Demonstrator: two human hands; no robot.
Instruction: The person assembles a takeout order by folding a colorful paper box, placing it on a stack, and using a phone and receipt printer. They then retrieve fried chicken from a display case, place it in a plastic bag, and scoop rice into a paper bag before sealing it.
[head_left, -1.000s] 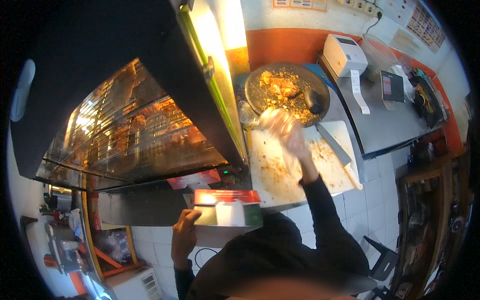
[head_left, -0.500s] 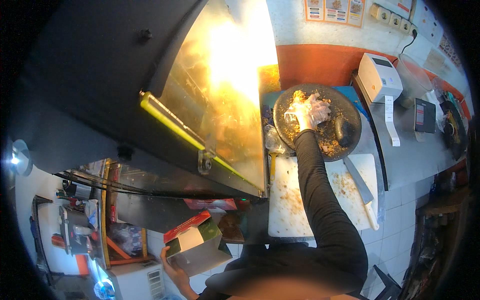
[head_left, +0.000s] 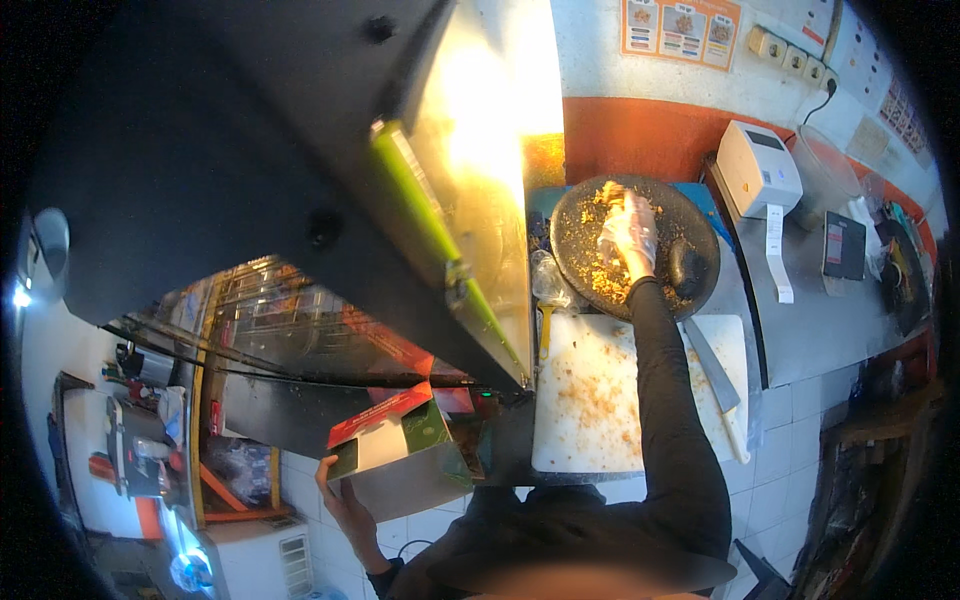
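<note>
My right hand [head_left: 628, 232], in a clear plastic glove, reaches into a round dark stone mortar [head_left: 690, 225] and presses on the yellowish chopped food [head_left: 606, 280] in it. A dark pestle [head_left: 686, 268] lies in the mortar just right of the hand. My left hand [head_left: 340, 490] holds an open food box [head_left: 395, 455] with a red, green and white lid, low and to the left of the counter. A white cutting board [head_left: 600, 400] with food crumbs lies under my right forearm, and a large knife [head_left: 715, 370] rests along its right edge.
A glass display case with a green edge [head_left: 440, 250] fills the left and reflects light. A white receipt printer [head_left: 757, 170] and a dark scale [head_left: 845, 245] stand on the steel counter at the right. White tiles front the counter below.
My right hand moved from above the cutting board into the mortar and now presses on the food. The box in my left hand dropped lower and tilted.
</note>
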